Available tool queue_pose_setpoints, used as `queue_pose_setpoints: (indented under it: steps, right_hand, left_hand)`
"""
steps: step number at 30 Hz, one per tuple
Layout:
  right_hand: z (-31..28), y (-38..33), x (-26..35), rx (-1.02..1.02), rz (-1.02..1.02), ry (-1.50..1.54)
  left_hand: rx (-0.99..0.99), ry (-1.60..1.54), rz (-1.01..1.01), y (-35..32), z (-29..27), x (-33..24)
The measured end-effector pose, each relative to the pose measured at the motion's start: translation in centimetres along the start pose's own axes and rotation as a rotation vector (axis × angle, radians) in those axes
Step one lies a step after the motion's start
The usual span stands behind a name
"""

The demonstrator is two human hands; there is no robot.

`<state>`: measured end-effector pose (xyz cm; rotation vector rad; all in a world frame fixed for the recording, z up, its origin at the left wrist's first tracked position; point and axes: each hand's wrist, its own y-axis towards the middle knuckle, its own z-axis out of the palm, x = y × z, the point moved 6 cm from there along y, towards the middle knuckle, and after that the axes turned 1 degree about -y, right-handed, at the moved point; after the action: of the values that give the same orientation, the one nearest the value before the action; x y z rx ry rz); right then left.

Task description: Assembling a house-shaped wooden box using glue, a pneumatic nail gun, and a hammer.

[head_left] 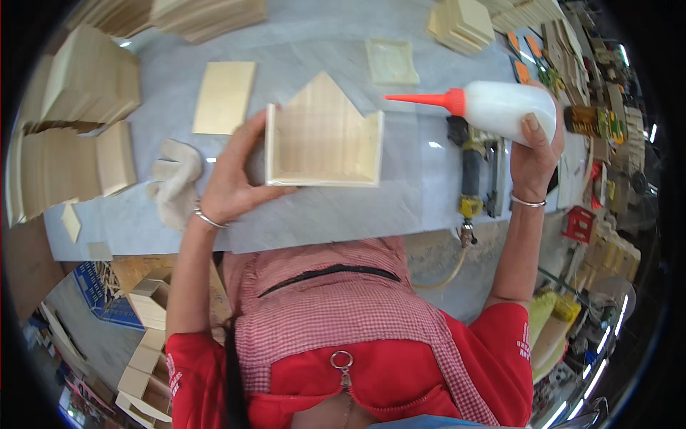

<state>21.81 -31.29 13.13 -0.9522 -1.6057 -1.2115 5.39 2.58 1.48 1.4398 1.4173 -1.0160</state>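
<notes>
My left hand [236, 175] grips the left side of a small wooden box [325, 136] with a pointed, house-shaped back panel and low side walls. The box is at the middle of the grey worktable [343, 214], its open side toward me. In my right hand [537, 154] is a white glue bottle [500, 107] with a long red nozzle. The bottle lies sideways in the grip, its tip pointing left, a little apart from the box's right wall. My right fingers wrap round the bottle's base end.
Stacks of wooden panels [93, 79] line the table's left and far edges. A loose panel [225, 96], a cloth glove [177, 175] and a shallow translucent tray [391, 62] lie around the box. A pneumatic tool [471, 175] with a hose sits at right. Wooden boxes [146, 365] stand below left.
</notes>
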Motion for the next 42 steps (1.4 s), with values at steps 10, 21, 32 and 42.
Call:
queue_pose_setpoints:
  steps: [10,21,32,42]
  right_hand:
    - [-4.2,3.3,-14.6,-0.078,0.597,0.294]
    - [-3.8,5.3,-15.5,0.002,0.359,-0.522]
    - [-0.5,2.0,-5.8,-0.088,0.009,-0.756]
    - [8.4,-1.1,4.6,-0.016,-0.409,-0.697]
  left_hand:
    - [-0.147,0.069,0.091,-0.3,-6.6,-3.4]
    - [-0.643,0.95,-0.001,15.4,-13.2,-7.9]
    - [-0.623,0.926,-0.1,17.0,-14.7,-6.4]
    - [-0.338,-1.142,0.185,7.3,-14.9,-9.2]
